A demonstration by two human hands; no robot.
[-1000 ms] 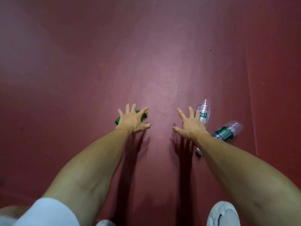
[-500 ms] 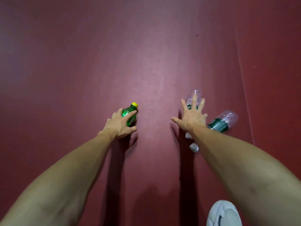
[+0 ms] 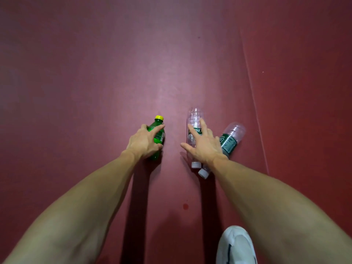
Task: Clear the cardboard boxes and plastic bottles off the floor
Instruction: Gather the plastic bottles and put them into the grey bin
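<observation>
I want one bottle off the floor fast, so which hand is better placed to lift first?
Left. The left hand is curled round the green bottle, gripping it; the right hand lies spread over a clear bottle, not closed on it.

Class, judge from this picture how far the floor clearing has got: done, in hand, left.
Done: nothing; all three bottles lie on the floor. In hand: the left hand grips the green bottle; the right hand rests on one clear bottle. Left: lifting both, plus the second clear bottle beside it.

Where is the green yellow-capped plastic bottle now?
Head view, left of centre: the green plastic bottle lies on the red floor, gripped by the left hand.
</observation>
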